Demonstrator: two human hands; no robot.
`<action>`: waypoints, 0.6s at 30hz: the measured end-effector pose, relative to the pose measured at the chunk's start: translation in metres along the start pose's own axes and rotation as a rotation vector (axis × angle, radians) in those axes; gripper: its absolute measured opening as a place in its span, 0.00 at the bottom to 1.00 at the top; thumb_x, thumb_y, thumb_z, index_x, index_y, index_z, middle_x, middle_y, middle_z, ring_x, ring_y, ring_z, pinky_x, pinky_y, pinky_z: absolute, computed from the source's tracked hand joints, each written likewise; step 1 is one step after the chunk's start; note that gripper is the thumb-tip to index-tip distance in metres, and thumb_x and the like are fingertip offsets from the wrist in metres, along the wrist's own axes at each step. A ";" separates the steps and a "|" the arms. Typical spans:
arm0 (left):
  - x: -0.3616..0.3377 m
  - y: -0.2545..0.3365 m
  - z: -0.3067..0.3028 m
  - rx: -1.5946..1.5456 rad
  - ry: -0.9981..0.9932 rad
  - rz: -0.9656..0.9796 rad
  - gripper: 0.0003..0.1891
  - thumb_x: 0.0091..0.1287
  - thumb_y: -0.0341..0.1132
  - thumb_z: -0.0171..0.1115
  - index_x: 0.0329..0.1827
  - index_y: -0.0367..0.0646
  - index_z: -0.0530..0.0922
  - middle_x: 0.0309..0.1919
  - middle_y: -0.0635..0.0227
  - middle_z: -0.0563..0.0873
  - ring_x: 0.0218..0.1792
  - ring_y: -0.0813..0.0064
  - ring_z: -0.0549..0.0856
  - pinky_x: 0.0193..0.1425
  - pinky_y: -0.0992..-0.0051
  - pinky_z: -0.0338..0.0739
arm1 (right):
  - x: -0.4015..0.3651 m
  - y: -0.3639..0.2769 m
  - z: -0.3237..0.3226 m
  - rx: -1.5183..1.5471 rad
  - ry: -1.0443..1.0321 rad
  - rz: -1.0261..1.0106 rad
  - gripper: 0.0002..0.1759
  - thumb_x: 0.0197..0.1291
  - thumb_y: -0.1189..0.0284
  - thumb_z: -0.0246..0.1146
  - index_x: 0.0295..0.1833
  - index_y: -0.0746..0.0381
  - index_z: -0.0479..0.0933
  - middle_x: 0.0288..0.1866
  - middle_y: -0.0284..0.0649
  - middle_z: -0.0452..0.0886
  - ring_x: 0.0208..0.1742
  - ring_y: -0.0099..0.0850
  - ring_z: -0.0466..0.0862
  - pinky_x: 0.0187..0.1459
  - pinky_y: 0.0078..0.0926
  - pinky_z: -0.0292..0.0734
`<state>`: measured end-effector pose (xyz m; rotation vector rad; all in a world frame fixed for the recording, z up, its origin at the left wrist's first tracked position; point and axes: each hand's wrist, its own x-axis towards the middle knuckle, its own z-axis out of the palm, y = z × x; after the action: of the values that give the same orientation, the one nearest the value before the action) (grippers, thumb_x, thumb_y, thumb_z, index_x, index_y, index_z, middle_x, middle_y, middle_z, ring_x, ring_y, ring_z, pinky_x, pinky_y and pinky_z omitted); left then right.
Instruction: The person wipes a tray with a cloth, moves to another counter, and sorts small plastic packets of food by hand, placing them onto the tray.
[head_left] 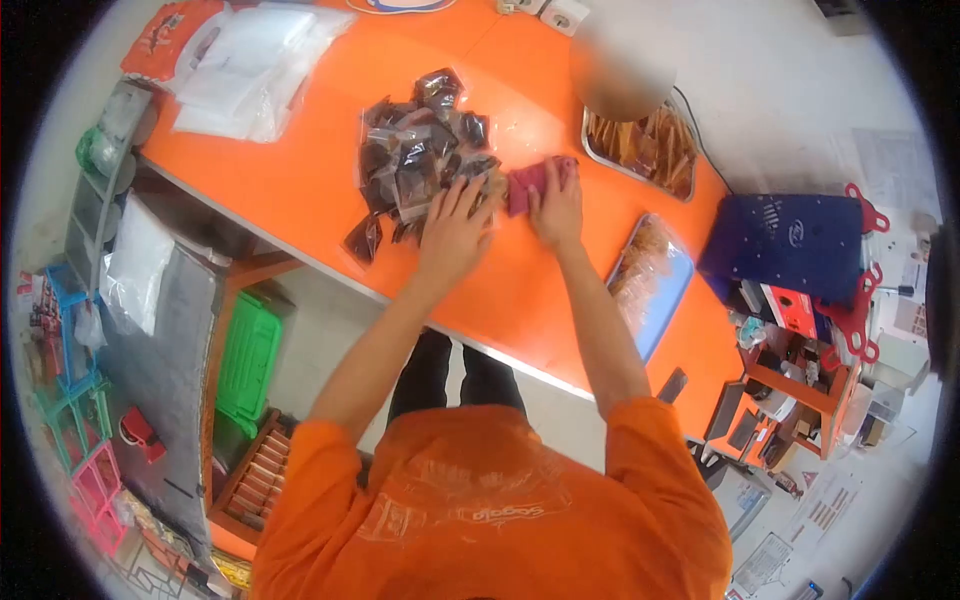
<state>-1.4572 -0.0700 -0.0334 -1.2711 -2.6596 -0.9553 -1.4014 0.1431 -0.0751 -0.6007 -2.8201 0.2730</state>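
On the orange table [300, 180] lies a heap of clear packets with dark contents [410, 150]. My left hand [455, 228] rests with its fingers spread on the lower right edge of the heap. Just right of it, my right hand [556, 205] has its fingers on a folded dark pink cloth [522, 188], pressing it against the table top. The cloth lies beside the heap. What is under my left fingertips is too small to tell.
Clear plastic bags [245, 75] lie at the back left. A metal tray of brown pieces [650, 150] stands at the back right, near a blurred round shape. Closer are a blue tray with clear packets [650, 275], a phone [673, 385] and a dark blue box [785, 240].
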 end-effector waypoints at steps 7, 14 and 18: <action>0.063 -0.042 0.036 0.291 0.015 0.274 0.09 0.68 0.39 0.60 0.40 0.52 0.89 0.42 0.75 0.89 0.57 0.72 0.80 0.64 0.65 0.67 | -0.143 -0.014 -0.017 0.148 -0.077 -0.229 0.25 0.65 0.65 0.65 0.68 0.55 0.77 0.75 0.56 0.67 0.75 0.59 0.68 0.72 0.55 0.66; 0.044 0.002 -0.060 -0.244 0.143 -0.230 0.07 0.57 0.31 0.72 0.38 0.45 0.87 0.40 0.65 0.90 0.45 0.62 0.86 0.60 0.60 0.74 | -0.005 0.030 0.022 0.045 0.197 0.029 0.22 0.63 0.69 0.63 0.62 0.60 0.79 0.69 0.55 0.74 0.66 0.54 0.75 0.66 0.52 0.71; -0.046 0.002 -0.128 -0.346 0.450 -0.607 0.06 0.69 0.28 0.66 0.44 0.35 0.85 0.35 0.61 0.87 0.38 0.74 0.84 0.45 0.73 0.78 | -0.079 -0.061 0.049 0.466 -0.003 0.129 0.19 0.63 0.72 0.62 0.57 0.67 0.80 0.67 0.55 0.75 0.70 0.54 0.73 0.71 0.53 0.68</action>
<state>-1.4528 -0.1706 0.0582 -0.1786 -2.5915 -1.5930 -1.3674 0.0487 -0.1237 -0.6663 -2.5829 0.9206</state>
